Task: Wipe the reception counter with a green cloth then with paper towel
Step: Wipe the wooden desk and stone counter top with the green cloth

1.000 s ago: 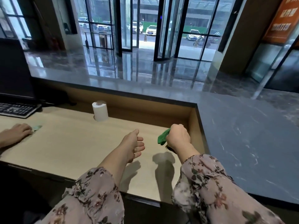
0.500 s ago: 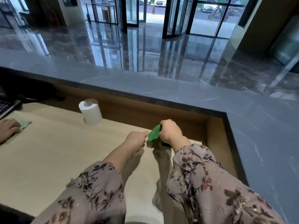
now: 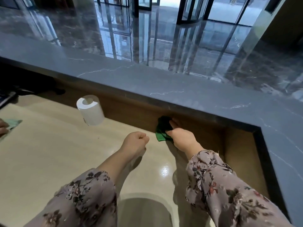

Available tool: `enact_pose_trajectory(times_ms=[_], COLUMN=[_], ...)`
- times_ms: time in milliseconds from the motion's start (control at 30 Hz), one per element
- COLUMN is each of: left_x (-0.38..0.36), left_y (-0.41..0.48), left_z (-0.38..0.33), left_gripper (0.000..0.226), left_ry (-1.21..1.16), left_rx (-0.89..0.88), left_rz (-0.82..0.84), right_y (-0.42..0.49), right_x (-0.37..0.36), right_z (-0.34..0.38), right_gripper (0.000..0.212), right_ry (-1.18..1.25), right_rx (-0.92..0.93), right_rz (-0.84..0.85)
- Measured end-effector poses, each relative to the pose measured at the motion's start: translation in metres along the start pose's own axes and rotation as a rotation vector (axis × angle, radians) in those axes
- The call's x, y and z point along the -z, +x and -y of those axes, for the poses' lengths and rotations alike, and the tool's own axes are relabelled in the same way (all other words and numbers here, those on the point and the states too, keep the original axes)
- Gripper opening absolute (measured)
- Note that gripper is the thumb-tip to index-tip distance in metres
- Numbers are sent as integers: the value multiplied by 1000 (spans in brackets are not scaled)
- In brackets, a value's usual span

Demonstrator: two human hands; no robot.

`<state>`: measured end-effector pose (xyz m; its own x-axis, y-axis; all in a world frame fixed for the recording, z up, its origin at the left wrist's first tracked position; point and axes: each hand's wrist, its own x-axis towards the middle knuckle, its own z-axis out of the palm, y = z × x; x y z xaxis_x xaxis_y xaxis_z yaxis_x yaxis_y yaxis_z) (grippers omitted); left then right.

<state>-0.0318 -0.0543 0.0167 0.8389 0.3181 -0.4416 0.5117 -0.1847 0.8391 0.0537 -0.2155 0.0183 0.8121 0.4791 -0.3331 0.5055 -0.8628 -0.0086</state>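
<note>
My right hand (image 3: 181, 136) holds a green cloth (image 3: 161, 128) and presses it where the beige lower counter (image 3: 49, 153) meets the brown back panel (image 3: 131, 112), under the dark marble ledge. The cloth's upper part lies in shadow. My left hand (image 3: 136, 142) rests on the beige surface as a loose fist with nothing in it, a little to the left of the cloth. A white paper towel roll (image 3: 91, 110) stands upright on the counter, to the left of both hands.
A raised dark marble counter top (image 3: 188, 89) runs along the back and down the right side. At the far left edge another person's hand (image 3: 3, 128) holds a pale green cloth (image 3: 14, 122). A dark keyboard corner (image 3: 6, 99) shows at the left.
My right hand has pushed the green cloth forward to the back panel. My left hand has curled into a fist. The view has tilted down and moved closer to the counter.
</note>
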Motion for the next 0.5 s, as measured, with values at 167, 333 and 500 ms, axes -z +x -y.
enact_pose_trajectory(times_ms=[167,333,500], left_x=[-2,-1,16], left_y=[1,0,-5], left_z=[1,2,-1], left_gripper=[34,27,32], left_ry=[25,38,63], left_rx=[-1,0,-13], left_rz=[14,51,76], right_y=[3,6,-5], right_x=[-4,5,7], right_z=[-5,4,19], right_gripper=[39,45,50], right_ry=[22,13,-63], right_rx=[-65,-117,-99], right_rz=[55,160,51])
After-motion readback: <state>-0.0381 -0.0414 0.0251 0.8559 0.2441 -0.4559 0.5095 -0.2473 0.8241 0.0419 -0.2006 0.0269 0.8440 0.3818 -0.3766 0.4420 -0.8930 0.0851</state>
